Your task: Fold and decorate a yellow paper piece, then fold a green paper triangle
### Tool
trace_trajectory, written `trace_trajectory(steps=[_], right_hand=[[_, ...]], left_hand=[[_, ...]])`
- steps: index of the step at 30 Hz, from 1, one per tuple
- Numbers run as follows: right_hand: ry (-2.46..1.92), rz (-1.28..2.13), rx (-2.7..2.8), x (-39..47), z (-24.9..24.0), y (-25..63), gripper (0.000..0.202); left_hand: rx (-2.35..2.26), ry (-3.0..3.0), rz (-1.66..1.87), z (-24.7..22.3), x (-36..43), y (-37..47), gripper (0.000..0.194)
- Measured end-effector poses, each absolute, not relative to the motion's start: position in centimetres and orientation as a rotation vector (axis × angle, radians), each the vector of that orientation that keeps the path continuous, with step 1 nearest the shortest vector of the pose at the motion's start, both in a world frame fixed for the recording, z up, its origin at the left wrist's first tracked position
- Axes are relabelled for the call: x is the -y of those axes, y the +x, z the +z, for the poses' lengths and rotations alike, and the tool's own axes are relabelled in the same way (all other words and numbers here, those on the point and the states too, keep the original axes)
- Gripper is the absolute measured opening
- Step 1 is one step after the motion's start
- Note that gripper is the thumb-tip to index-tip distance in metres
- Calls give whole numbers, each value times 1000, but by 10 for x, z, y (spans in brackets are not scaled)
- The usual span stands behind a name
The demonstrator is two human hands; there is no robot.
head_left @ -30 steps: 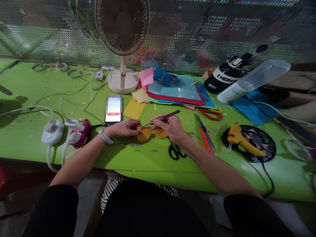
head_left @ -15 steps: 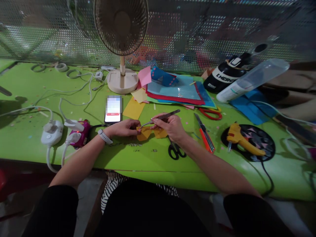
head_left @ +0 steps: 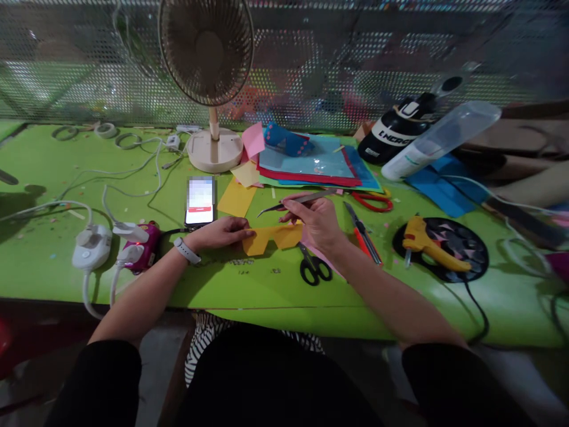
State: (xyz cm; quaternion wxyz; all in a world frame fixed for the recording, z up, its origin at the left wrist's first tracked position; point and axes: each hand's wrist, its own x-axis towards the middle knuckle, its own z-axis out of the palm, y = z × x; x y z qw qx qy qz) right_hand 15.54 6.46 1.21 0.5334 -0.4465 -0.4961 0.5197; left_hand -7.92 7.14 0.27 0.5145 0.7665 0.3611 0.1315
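In the head view, my left hand (head_left: 222,232) pinches the left end of a yellow paper cut-out (head_left: 255,244), which has a notch in its lower edge. My right hand (head_left: 316,221) is closed round metal tweezers (head_left: 274,207), whose tips hang above the paper with nothing visible between them. The right end of the cut-out lies close by my right fingers; whether they touch it is hard to tell. Black-handled scissors (head_left: 315,270) lie beside my right wrist, partly over pink paper (head_left: 329,260). Small bits (head_left: 241,262) are scattered on the green table below the paper.
A phone (head_left: 200,204) and a fan (head_left: 214,151) stand beyond my left hand. Stacked coloured paper (head_left: 306,163) lies ahead. On the right are a box cutter (head_left: 365,237), a yellow glue gun (head_left: 433,246) on a black plate, and bottles (head_left: 391,133). Power plugs (head_left: 92,246) sit left.
My right hand has lifted and the tweezer tips have moved up, away from the yellow paper. More of the cut-out and the pink paper now shows. The whole view has shifted slightly.
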Motion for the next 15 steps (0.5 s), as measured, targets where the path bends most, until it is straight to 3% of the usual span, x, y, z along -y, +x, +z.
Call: trace_trajectory(steps=[9, 15], right_hand=[[-1067, 1065, 1312, -68, 16, 185, 24], [-1102, 852, 1872, -55, -7, 232, 23]], left_hand=[[-949, 1802, 396, 4, -78, -86, 42], [-927, 1720, 361, 2, -78, -85, 39]])
